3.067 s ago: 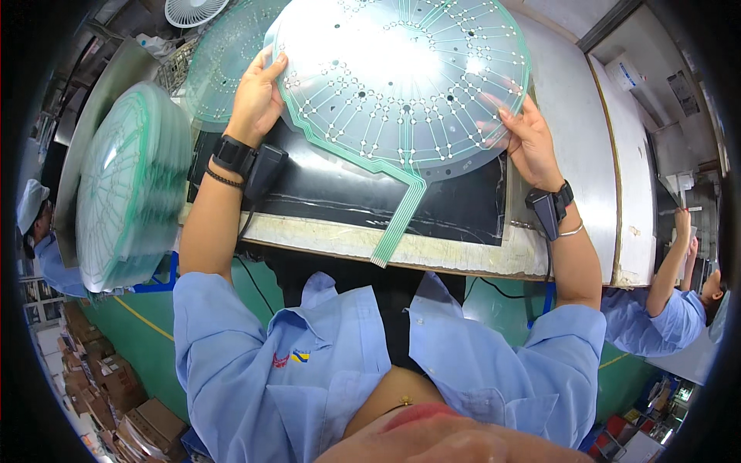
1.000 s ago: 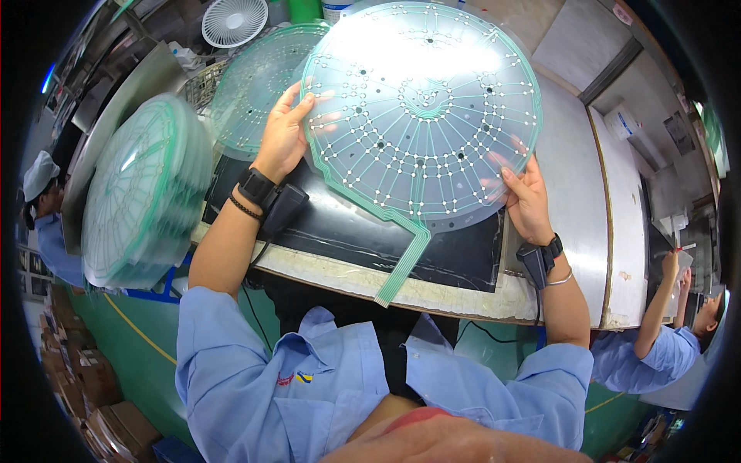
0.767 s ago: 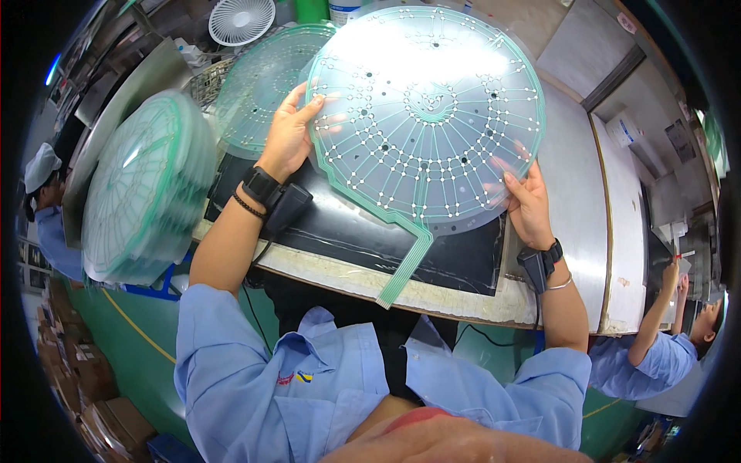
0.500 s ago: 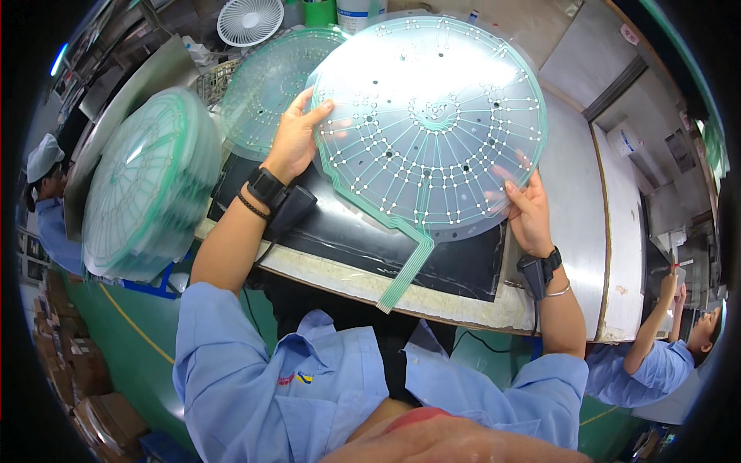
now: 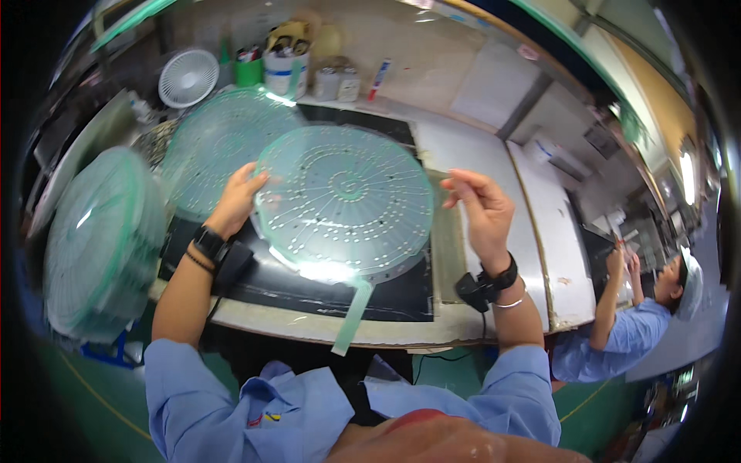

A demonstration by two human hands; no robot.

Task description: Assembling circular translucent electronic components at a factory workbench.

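A round, see-through sheet with green printed lines and many white dots (image 5: 351, 197) lies low over the dark board (image 5: 401, 305) on the bench. Its striped tail strip (image 5: 355, 316) points toward me across the bench edge. At the sheet's left rim, my left hand (image 5: 235, 201) pinches the edge between thumb and fingers. My right hand (image 5: 485, 212) is raised off the right rim, apart from the sheet. Its fingers are curled toward the thumb, with nothing visible in them. Slight blur softens the sheet and hands.
More round printed sheets (image 5: 224, 147) lie behind at the left. A thick stack of them (image 5: 100, 239) stands left of the bench. A white fan (image 5: 188, 79), green cup (image 5: 248, 73), white tub (image 5: 286, 73) and bottles line the back. At the right, a co-worker (image 5: 625, 316) holds something up.
The sheet has come down from a raised, tilted position toward the dark board. My right hand has let go of its right rim; my left hand still holds on. The view has shifted.
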